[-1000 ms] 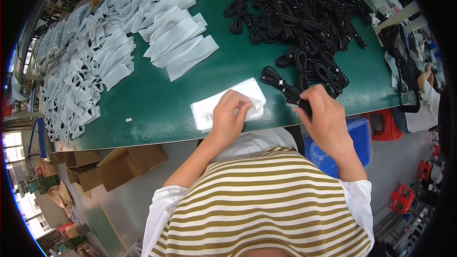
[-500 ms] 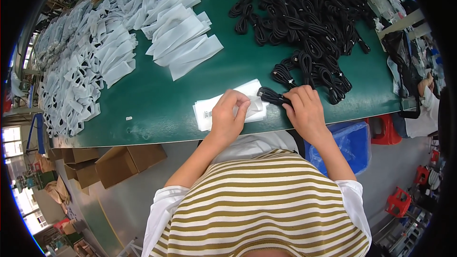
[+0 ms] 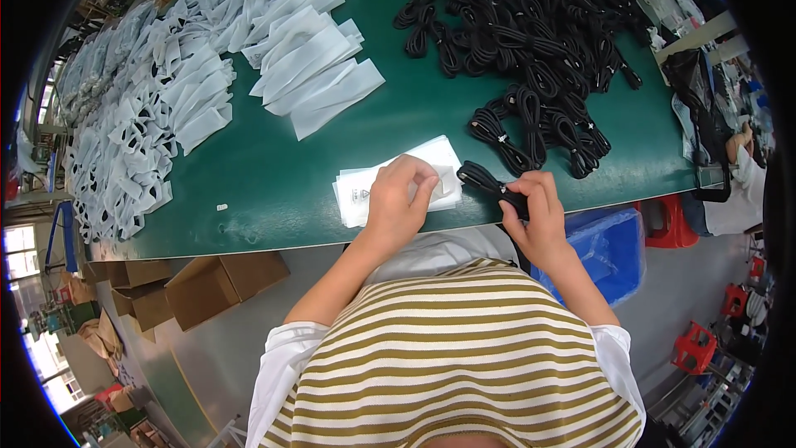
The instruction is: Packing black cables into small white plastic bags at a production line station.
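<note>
A stack of flat white plastic bags (image 3: 352, 197) lies near the table's front edge. Over it, my left hand (image 3: 400, 197) pinches the edge of the top bag (image 3: 445, 182) between thumb and fingers. Just to the right, my right hand (image 3: 541, 214) grips a coiled black cable (image 3: 483, 178) by its near end, and the cable's far end points toward the bag. Cable and bag are apart by a small gap. Behind my right hand spreads a big heap of similar coiled black cables (image 3: 539, 25).
Filled-looking whitish bags (image 3: 323, 66) lie in rows at the left and centre back of the green table (image 3: 274, 174). A small white piece (image 3: 221, 207) rests at the left. Below the edge are cardboard boxes (image 3: 224, 278), a blue bin (image 3: 609, 253) and a red stool (image 3: 667, 224).
My right hand has tilted the cable, its near end now lower and nearer me, its tip slightly farther from the bag. My left hand keeps its pinch in nearly the same place.
</note>
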The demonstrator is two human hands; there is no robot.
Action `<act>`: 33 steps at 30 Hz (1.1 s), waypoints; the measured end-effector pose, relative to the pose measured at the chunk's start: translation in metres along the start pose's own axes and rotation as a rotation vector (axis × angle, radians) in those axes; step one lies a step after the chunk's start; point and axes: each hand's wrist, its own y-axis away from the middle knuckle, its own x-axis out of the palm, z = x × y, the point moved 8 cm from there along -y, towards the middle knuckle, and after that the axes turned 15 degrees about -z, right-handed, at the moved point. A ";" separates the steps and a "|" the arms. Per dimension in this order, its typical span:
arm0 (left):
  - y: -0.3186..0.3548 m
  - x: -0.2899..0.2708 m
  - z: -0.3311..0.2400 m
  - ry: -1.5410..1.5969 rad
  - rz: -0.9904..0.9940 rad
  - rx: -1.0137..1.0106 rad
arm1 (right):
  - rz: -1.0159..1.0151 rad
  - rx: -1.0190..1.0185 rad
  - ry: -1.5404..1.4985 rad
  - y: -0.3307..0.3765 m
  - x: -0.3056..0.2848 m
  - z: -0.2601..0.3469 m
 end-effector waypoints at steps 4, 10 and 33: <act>0.000 0.002 0.003 0.043 0.008 -0.063 | 0.032 -0.142 0.077 0.001 0.006 0.011; 0.001 0.005 -0.016 0.125 0.056 0.128 | 0.172 -0.255 0.053 -0.003 0.018 0.017; -0.079 -0.098 0.015 0.486 -0.437 -0.093 | -0.162 -0.118 -0.012 -0.075 0.050 0.035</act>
